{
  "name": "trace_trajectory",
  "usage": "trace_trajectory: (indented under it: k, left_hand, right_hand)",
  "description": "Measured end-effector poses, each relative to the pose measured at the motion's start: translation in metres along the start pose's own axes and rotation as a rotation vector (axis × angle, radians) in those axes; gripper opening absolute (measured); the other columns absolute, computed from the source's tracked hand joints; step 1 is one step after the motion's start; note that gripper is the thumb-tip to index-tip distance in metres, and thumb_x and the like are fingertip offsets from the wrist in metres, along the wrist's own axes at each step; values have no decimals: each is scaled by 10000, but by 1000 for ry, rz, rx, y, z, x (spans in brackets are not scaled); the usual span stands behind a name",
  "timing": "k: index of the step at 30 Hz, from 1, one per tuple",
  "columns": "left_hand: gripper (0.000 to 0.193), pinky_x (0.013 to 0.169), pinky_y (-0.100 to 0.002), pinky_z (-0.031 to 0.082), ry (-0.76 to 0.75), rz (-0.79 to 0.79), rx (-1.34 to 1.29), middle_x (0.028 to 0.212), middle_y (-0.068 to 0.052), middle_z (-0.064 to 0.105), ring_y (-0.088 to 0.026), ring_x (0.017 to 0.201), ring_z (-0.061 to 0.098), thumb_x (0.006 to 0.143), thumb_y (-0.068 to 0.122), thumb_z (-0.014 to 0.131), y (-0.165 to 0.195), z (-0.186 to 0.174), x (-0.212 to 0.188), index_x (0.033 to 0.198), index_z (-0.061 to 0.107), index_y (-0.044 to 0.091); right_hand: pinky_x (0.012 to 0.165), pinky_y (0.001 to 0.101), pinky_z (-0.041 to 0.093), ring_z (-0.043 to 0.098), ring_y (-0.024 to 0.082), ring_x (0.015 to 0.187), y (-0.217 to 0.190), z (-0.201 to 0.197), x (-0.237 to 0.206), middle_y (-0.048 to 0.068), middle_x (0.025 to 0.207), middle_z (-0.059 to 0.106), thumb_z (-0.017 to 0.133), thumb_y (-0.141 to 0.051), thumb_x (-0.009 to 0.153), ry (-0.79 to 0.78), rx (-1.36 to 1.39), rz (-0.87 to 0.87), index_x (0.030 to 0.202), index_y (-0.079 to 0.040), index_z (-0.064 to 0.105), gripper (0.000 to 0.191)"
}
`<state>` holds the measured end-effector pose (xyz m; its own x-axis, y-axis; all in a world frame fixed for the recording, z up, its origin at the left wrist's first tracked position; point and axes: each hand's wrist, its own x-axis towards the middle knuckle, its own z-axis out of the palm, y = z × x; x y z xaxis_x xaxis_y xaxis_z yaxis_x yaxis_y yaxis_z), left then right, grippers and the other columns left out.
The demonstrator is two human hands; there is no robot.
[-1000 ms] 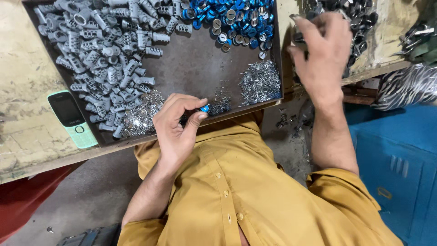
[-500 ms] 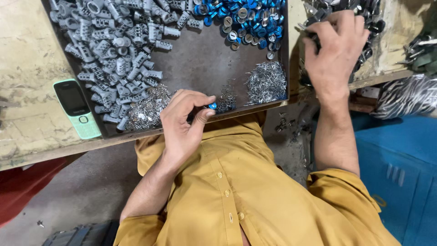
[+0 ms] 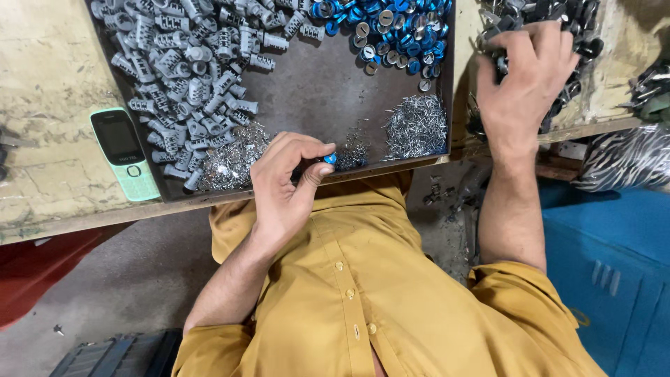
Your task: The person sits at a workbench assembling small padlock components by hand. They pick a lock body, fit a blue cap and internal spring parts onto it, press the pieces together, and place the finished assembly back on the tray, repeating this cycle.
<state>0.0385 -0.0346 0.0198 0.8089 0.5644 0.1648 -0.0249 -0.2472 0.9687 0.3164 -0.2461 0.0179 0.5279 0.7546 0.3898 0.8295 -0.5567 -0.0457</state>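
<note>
My left hand (image 3: 286,181) rests at the near edge of a dark metal tray (image 3: 328,105) and pinches a small blue-capped part (image 3: 329,158) between thumb and fingers. My right hand (image 3: 527,77) lies palm down on a heap of black parts (image 3: 558,17) to the right of the tray, fingers curled into it; whether it grips one I cannot tell. In the tray lie a big pile of grey metal cylinders (image 3: 188,63), a pile of blue caps (image 3: 391,28), a clump of thin pins (image 3: 417,126) and a heap of small shiny springs (image 3: 230,157).
A green push-button phone (image 3: 125,153) lies on the worn bench left of the tray. A blue metal box (image 3: 614,265) stands low on the right, with striped bundles (image 3: 628,160) above it. My yellow shirt (image 3: 370,293) fills the lower middle.
My left hand has stayed at the tray edge with the blue part, its fingers shifting a little. My right hand has remained on the black heap. The view has drifted slightly.
</note>
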Motion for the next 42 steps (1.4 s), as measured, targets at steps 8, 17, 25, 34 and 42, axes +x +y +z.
trace_trajectory:
  k: [8,17,25,34,42]
  left_hand:
    - [177,837,-326,527,2,-22,-4,968,-90,702,-236,927,671,940,139,769,1,0,-1,1045,702,13]
    - [174,674,-286,519,20,-318,-192,979,-73,699,-161,758,651,925,151,719,7,6,-2,1045,724,25]
    - [178,859,-286,544,42,-24,-150,1077,-69,672,-188,978,678,990,128,747,10,-1,-8,1135,684,46]
    - [269,889,-389,545,-67,221,183,1127,-108,654,-300,1043,648,867,-3,738,13,-12,-7,1124,671,33]
    - [301,883,-398,542,-70,184,153,1124,-118,620,-306,1036,626,883,-47,749,17,-18,-7,1162,655,15]
  right_hand:
    - [1044,439,448,562,270,1177,14,-8,6,126,1168,559,698,77,844,180,243,63,1018,-39,610,227]
    - [671,267,501,626,153,732,-54,-59,-9,117,991,647,559,-13,1052,178,1438,287,1067,8,635,80]
    - [640,227,491,638,133,734,-142,-42,-11,126,943,686,741,11,951,-376,1393,317,1082,45,697,143]
    - [650,252,482,645,164,714,-151,-54,6,121,874,678,778,40,892,-452,1011,-39,995,15,677,146]
    - [829,218,547,651,67,941,-154,-42,1,51,1045,686,772,85,890,-589,1373,291,1148,40,595,316]
